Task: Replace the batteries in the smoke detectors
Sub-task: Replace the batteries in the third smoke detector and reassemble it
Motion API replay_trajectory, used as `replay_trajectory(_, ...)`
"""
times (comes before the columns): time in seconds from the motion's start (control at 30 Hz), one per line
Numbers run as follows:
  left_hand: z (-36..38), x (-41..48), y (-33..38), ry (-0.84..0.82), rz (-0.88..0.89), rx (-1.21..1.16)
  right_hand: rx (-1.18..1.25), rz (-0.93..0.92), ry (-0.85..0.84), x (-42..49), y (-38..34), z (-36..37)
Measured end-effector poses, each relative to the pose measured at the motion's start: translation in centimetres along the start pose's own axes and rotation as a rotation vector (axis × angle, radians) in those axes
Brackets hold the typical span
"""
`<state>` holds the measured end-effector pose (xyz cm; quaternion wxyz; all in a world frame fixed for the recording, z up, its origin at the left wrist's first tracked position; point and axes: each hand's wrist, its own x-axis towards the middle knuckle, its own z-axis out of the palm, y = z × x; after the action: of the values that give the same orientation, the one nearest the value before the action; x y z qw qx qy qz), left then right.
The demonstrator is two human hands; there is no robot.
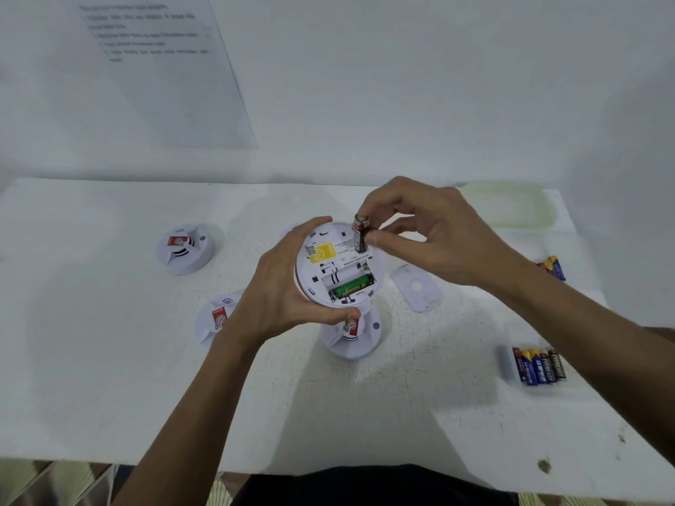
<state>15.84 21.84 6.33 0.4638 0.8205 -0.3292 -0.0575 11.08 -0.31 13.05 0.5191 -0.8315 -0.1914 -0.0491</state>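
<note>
1. Table edge lies nearest. At the far left on it, a detector sits face up, and a second detector lies just beside the left wrist.
2. Left hand curls round the rim of the open detector, holding it underside up above the table. It is probably a light, stiff plastic shell, best gripped at the rim and clear of the contacts.
3. Its bay holds one green cell in the near slot, and the far slot looks empty.
4. Below it, a third detector rests on the table.
5. Right hand pinches a black battery upright between thumb and fingers, over the open detector's far side. The battery looks small, rigid and smooth, so it may slip. Holding it by its sides leaves both ends free.
6. Bay cover lies on the table just to the right.
7. Further right, a row of batteries lies flat, with a few more beyond.
</note>
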Motion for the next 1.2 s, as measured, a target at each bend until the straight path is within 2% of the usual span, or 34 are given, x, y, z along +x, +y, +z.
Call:
replay_trajectory(0.3,0.0,0.1,0.2,-0.007,0.01,-0.034,-0.348,-0.219,-0.158,-0.4,0.5,1.4)
replay_trajectory(0.5,0.1,-0.1,-0.3,-0.016,0.038,-0.063,-0.496,-0.315,-0.242,-0.3,1.3,1.6)
replay_trajectory(0.7,-0.3,0.1,0.4,-0.001,0.002,-0.083,-0.589,-0.397,-0.226,0.1,1.5,1.5)
replay_trajectory(0.93,-0.2,-0.1,0.8,0.036,0.07,-0.032,-0.615,-0.393,-0.247,0.2,1.9,0.8)
replay_trajectory(1.07,-0.2,0.0,1.0,0.041,0.077,-0.014,-0.615,-0.392,-0.205,-0.2,2.2,0.9)
replay_trajectory(1.13,-0.3,0.1,1.3,0.061,0.066,-0.034,-0.525,-0.304,-0.153,-0.3,2.1,0.8)
replay_trajectory(1.2,-0.4,0.2,1.6,0.068,0.077,-0.031,-0.334,-0.096,-0.108,-0.4,2.0,0.7)
